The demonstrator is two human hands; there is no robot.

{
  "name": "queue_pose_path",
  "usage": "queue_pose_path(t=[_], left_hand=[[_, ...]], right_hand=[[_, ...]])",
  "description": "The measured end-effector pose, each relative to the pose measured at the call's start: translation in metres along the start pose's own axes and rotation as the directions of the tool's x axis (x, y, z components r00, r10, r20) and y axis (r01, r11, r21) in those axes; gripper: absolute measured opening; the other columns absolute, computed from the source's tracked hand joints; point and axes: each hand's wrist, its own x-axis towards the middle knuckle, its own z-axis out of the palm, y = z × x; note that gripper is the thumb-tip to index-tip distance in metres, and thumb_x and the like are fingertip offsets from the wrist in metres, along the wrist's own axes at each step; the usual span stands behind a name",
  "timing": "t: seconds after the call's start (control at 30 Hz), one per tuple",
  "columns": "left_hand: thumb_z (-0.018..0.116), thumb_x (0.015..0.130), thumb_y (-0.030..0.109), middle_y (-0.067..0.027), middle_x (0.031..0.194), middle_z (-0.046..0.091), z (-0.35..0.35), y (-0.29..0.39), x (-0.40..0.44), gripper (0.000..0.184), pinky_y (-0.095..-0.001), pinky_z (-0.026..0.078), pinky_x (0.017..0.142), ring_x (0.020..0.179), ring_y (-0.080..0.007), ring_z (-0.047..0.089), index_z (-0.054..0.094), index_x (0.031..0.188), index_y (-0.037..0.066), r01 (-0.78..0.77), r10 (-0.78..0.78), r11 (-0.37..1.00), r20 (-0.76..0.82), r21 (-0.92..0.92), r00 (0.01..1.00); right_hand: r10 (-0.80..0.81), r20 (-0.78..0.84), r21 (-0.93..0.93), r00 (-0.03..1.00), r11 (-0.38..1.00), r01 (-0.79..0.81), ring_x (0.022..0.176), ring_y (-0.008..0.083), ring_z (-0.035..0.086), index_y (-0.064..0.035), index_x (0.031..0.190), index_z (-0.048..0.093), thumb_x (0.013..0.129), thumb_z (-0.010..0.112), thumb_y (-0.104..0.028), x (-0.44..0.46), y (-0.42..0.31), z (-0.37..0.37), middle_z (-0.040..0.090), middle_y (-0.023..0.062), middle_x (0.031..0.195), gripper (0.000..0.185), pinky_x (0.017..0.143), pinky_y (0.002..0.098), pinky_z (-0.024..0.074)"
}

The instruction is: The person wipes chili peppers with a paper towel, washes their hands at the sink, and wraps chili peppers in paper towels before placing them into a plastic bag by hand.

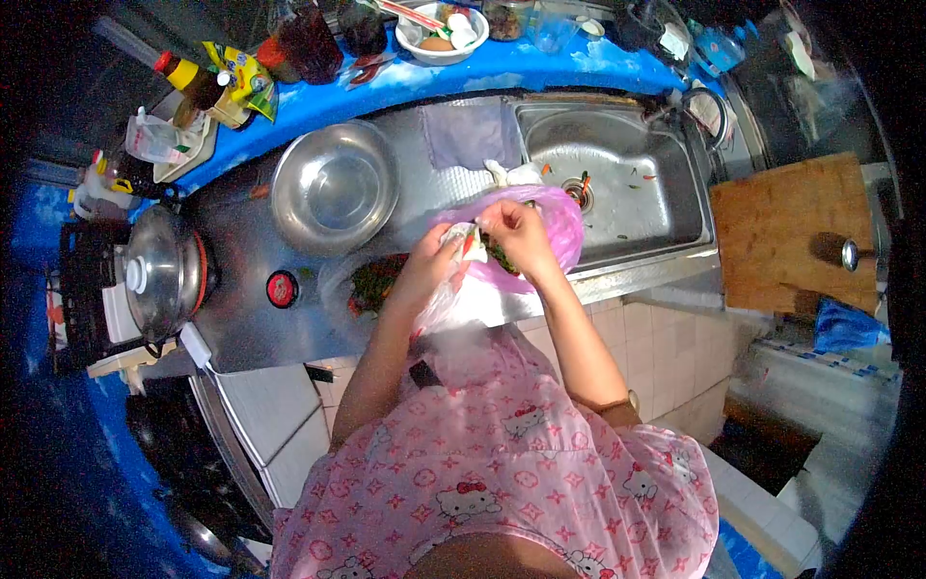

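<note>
My left hand (pixel 434 262) is closed around a thin whitish plastic bag (pixel 442 297) that hangs down toward the counter's front edge. A small white and red piece (pixel 472 245) shows at its fingertips. My right hand (pixel 518 234) is beside it, thumb and fingers pinched together; what they hold, if anything, is too small to make out. Under both hands a pink plastic bag (pixel 564 227) lies spread at the sink's left edge, with some dark greens (pixel 500 256) on it. To the left of my left hand, more leafy greens (pixel 371 286) with red bits rest on the counter.
A steel basin (pixel 336 188) stands on the counter, with a round red lid (pixel 282 289) nearer me. A lidded pot (pixel 164 275) is at the left. The steel sink (pixel 646 207) holds scraps. Right of it lies a wooden board (pixel 786 232). A bowl of eggs (pixel 440 55) stands behind.
</note>
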Motion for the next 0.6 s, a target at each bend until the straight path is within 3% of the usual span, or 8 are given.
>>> queue_pose_path(t=[0.07,0.13,0.17,0.27,0.3,0.4,0.53,0.6], left_hand=[[0.042,0.089,0.015,-0.0026,0.064,0.05,-0.007,0.0,-0.007,0.017,-0.0223,0.037,0.041,0.046,-0.0087,0.045,0.047,0.1,0.002,0.066,-0.067,0.993,0.009,0.098,0.998],[0.044,0.087,0.012,-0.003,0.07,0.052,-0.029,-0.004,-0.015,0.019,-0.0228,0.038,0.042,0.051,-0.0093,0.049,0.048,0.102,0.001,0.155,-0.16,0.964,0.007,0.218,0.987],[0.046,0.086,0.011,-0.0044,0.072,0.054,-0.053,-0.031,-0.015,0.017,-0.0222,0.039,0.044,0.053,-0.01,0.051,0.05,0.101,0.002,0.042,-0.042,0.999,0.041,0.014,0.998],[0.046,0.087,0.014,-0.0074,0.073,0.055,-0.069,-0.01,-0.031,0.018,-0.0221,0.041,0.046,0.054,-0.0118,0.052,0.05,0.101,0.002,0.117,-0.236,0.936,-0.344,-0.333,0.909],[0.044,0.089,0.019,-0.0101,0.075,0.056,-0.084,-0.012,-0.035,0.022,-0.0239,0.043,0.048,0.056,-0.0146,0.053,0.049,0.101,0.002,-0.041,-0.032,0.937,-0.2,-0.348,0.979],[0.042,0.089,0.026,-0.0097,0.082,0.058,-0.116,-0.022,-0.043,0.027,-0.0296,0.047,0.052,0.064,-0.018,0.055,0.051,0.105,0.005,-0.136,0.078,0.938,-0.187,-0.318,0.979],[0.04,0.09,0.027,-0.0128,0.098,0.059,-0.13,-0.03,-0.054,0.035,-0.0315,0.048,0.068,0.077,-0.0193,0.057,0.048,0.114,0.004,-0.073,-0.004,0.964,-0.288,-0.255,0.958],[0.039,0.09,0.029,-0.0141,0.105,0.057,-0.13,-0.034,-0.05,0.039,-0.0339,0.044,0.079,0.088,-0.0216,0.056,0.045,0.118,0.003,-0.071,-0.006,0.95,-0.244,-0.303,0.97]], right_hand=[[-0.085,-0.143,-0.093,0.986,0.993,0.072,0.056,0.007,0.049,-0.0001,0.076,0.059,0.081,0.057,-0.01,0.008,0.018,-0.004,0.058,0.0032,0.065,0.011,0.052,0.0228,0.0404],[0.11,-0.165,0.167,0.98,0.983,-0.082,0.055,0.0083,0.052,0.0,0.079,0.057,0.084,0.054,-0.011,0.004,0.002,-0.006,0.06,0.0047,0.068,0.012,0.05,0.0216,0.0413],[0.142,-0.129,0.221,0.982,0.969,-0.111,0.055,0.0102,0.055,-0.0004,0.084,0.054,0.086,0.052,-0.011,0.003,0.007,-0.007,0.062,0.0068,0.073,0.011,0.049,0.0208,0.0424],[0.214,0.013,0.4,0.977,0.894,-0.202,0.057,0.0119,0.057,-0.0002,0.088,0.053,0.086,0.051,-0.01,-0.012,0.022,0.008,0.063,0.0084,0.077,0.01,0.049,0.0216,0.0435],[0.218,0.055,0.388,0.974,0.895,-0.222,0.06,0.0119,0.057,-0.0012,0.087,0.053,0.087,0.05,-0.011,-0.017,0.031,0.016,0.062,0.0091,0.08,0.01,0.053,0.0225,0.0438],[0.21,0.133,0.42,0.969,0.873,-0.247,0.058,0.0117,0.058,-0.0004,0.089,0.055,0.086,0.051,-0.01,-0.035,0.045,0.051,0.064,0.0101,0.081,0.011,0.049,0.0204,0.0438],[0.254,0.201,0.366,0.946,0.877,-0.313,0.058,0.0137,0.061,0.0034,0.099,0.054,0.081,0.056,-0.009,-0.063,0.045,0.095,0.064,0.0093,0.079,0.022,0.044,0.022,0.044],[0.269,0.056,0.273,0.962,0.922,-0.273,0.053,0.0121,0.059,0.003,0.092,0.058,0.081,0.058,-0.011,-0.066,0.052,0.097,0.062,0.0061,0.069,0.018,0.041,0.0224,0.0433]])
